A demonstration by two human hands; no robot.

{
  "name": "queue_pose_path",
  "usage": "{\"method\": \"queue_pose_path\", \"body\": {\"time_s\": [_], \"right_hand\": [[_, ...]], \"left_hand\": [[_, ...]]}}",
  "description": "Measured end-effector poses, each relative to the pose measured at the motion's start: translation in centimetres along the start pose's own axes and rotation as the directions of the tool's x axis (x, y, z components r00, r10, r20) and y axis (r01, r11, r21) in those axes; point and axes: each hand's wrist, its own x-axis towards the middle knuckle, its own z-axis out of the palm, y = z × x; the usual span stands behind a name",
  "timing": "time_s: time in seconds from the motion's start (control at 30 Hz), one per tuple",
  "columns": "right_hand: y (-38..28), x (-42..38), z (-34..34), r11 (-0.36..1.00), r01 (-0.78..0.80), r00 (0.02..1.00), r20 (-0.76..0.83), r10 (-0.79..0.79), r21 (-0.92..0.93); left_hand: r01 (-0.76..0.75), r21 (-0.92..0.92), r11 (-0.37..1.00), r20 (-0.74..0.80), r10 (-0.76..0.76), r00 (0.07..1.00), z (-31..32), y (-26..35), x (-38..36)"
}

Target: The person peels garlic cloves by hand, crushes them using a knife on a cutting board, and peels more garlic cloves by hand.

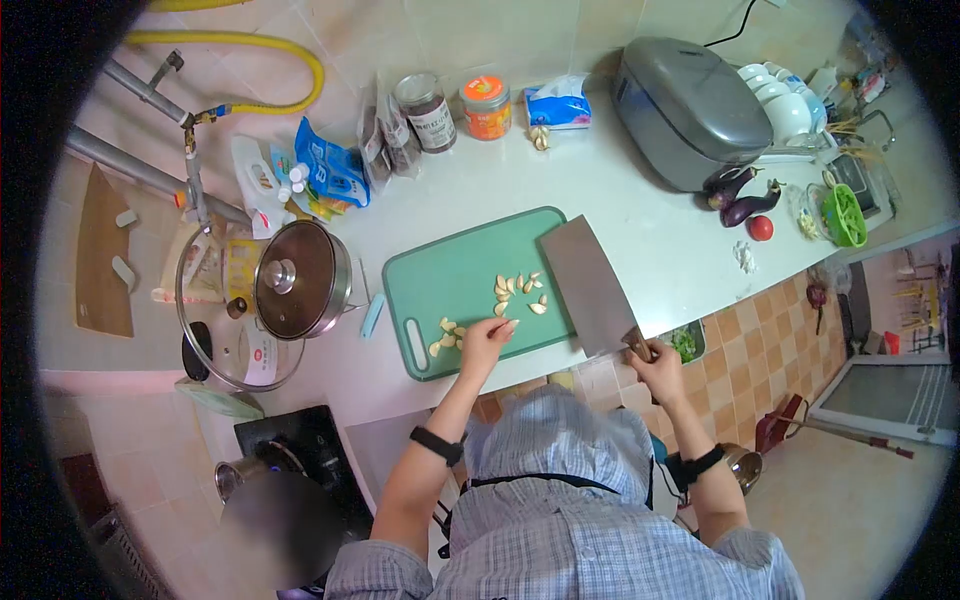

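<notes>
In the head view a cleaver (592, 285) lies with its broad blade over the right end of the green cutting board (435, 285). My right hand (658, 368) is closed round its wooden handle (636, 345). My left hand (484, 345) is over the board's near edge, its fingertips pinching a pale garlic clove (512, 325). Several garlic cloves (503, 290) are spread around the middle of the board, between that hand and the blade. A second small group of cloves (447, 336) lies on the board's left part, just left of my left hand.
Left of the board stand a lidded pot (303, 280) and a large glass lid (240, 345). Along the wall are bags, jars (425, 110), tissues (558, 105) and a grey rice cooker (690, 110). Eggplants (748, 205), a tomato (761, 229) and a green basket (846, 215) are at the right.
</notes>
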Motion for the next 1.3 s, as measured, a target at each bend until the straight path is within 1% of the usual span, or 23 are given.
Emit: {"method": "queue_pose_path", "body": {"time_s": [0.13, 0.2, 0.23, 0.27, 0.3, 0.33, 0.4, 0.47, 0.5, 0.53, 0.57, 0.7, 0.73, 0.77, 0.8, 0.83, 0.87, 0.93, 1.0, 1.07, 1.2, 1.23, 1.3], "right_hand": [[-0.6, 3.7, 0.4, 0.995, 0.091, 0.996, 0.02, -0.09, -0.037], [-1.0, 5.4, 0.9, 0.978, 0.17, 0.985, 0.05, -0.165, -0.123], [-1.0, 6.2, 1.2, 0.996, 0.077, 0.992, 0.104, -0.071, -0.051], [-1.1, 6.8, 1.4, 0.995, 0.087, 0.99, 0.116, -0.08, -0.053], [-1.5, 7.3, 1.5, 0.939, 0.202, 0.978, 0.116, -0.176, -0.279], [-1.8, 7.7, 1.6, 0.819, 0.301, 0.954, 0.134, -0.27, -0.488], [-1.3, 8.1, 1.9, 0.764, 0.345, 0.937, 0.16, -0.31, -0.545], [-0.9, 8.5, 2.4, 0.7, 0.391, 0.917, 0.184, -0.355, -0.597], [-0.9, 8.4, 2.5, 0.672, 0.416, 0.901, 0.177, -0.397, -0.613], [-0.8, 8.3, 2.4, 0.642, 0.437, 0.884, 0.168, -0.436, -0.63], [-0.7, 8.1, 2.2, 0.672, 0.422, 0.901, 0.199, -0.385, -0.608], [-0.4, 8.1, 2.7, 0.66, 0.418, 0.897, 0.169, -0.408, -0.624], [-1.4, 7.7, 2.7, 0.659, 0.417, 0.896, 0.162, -0.413, -0.626], [-2.6, 7.3, 2.8, 0.715, 0.468, 0.863, 0.095, -0.496, -0.52], [-4.4, 6.7, 2.9, 0.749, 0.523, 0.824, 0.017, -0.566, -0.408], [-7.9, 5.1, 2.7, 0.925, 0.374, 0.927, 0.065, -0.369, -0.075], [-9.9, 4.3, 2.7, 0.932, 0.309, 0.925, 0.165, -0.341, 0.192], [-14.5, 1.3, 2.2, 0.843, 0.308, 0.828, 0.312, -0.466, 0.442], [-16.6, -0.8, 2.1, 0.837, 0.276, 0.823, 0.334, -0.46, 0.472], [-17.6, -2.0, 2.1, 0.83, 0.244, 0.813, 0.36, -0.457, 0.502], [-18.1, -3.2, 2.2, 0.788, 0.156, 0.84, 0.34, -0.423, 0.596], [-18.2, -3.4, 2.2, 0.758, 0.117, 0.845, 0.337, -0.416, 0.642], [-18.0, -3.9, 2.5, 0.747, 0.116, 0.86, 0.31, -0.406, 0.655]], "left_hand": [[0.107, -0.244, 0.964, 0.064, -0.094, 0.993, -1.8, 1.3, -1.6], [0.126, -0.265, 0.956, 0.076, -0.11, 0.991, -2.4, 2.9, -2.5], [0.146, -0.287, 0.947, 0.055, -0.135, 0.989, -2.8, 4.6, -3.3], [0.164, -0.31, 0.936, 0.033, -0.161, 0.986, -3.0, 5.8, -3.9], [0.159, -0.316, 0.935, 0.018, -0.162, 0.987, -3.2, 6.4, -4.3], [0.097, -0.346, 0.933, -0.013, -0.108, 0.994, -3.2, 6.8, -4.6], [0.028, -0.374, 0.927, -0.057, -0.054, 0.997, -3.2, 7.5, -5.4], [-0.096, -0.283, 0.954, -0.137, 0.059, 0.989, -3.2, 8.4, -5.9], [-0.102, -0.285, 0.953, -0.15, 0.061, 0.987, -3.2, 9.0, -6.2], [-0.159, -0.189, 0.969, -0.188, 0.123, 0.974, -3.1, 9.8, -6.5], [-0.212, -0.088, 0.973, -0.219, 0.188, 0.957, -2.9, 10.5, -6.7], [-0.32, 0.046, 0.946, -0.255, 0.321, 0.912, -2.6, 13.1, -7.2], [-0.364, 0.144, 0.92, -0.223, 0.389, 0.894, -2.6, 13.8, -7.3], [-0.408, 0.238, 0.882, -0.183, 0.453, 0.872, -2.6, 14.4, -7.3], [-0.417, 0.234, 0.879, -0.18, 0.46, 0.869, -2.6, 15.0, -7.3], [-0.461, 0.252, 0.851, -0.154, 0.506, 0.849, -2.5, 15.6, -7.4], [-0.504, 0.266, 0.822, -0.123, 0.548, 0.827, -2.3, 16.0, -7.5], [-0.526, 0.249, 0.813, -0.093, 0.561, 0.823, -2.0, 17.0, -7.7], [-0.551, 0.236, 0.8, -0.059, 0.578, 0.814, -2.0, 17.9, -7.9], [-0.647, 0.344, 0.68, -0.011, 0.693, 0.721, -2.1, 18.5, -8.1], [-0.674, 0.299, 0.676, -0.015, 0.709, 0.705, -2.2, 18.3, -8.4], [-0.677, 0.29, 0.676, -0.007, 0.709, 0.705, -2.2, 18.4, -8.5], [-0.594, 0.136, 0.793, -0.058, 0.605, 0.794, -2.4, 18.6, -8.7]]}}
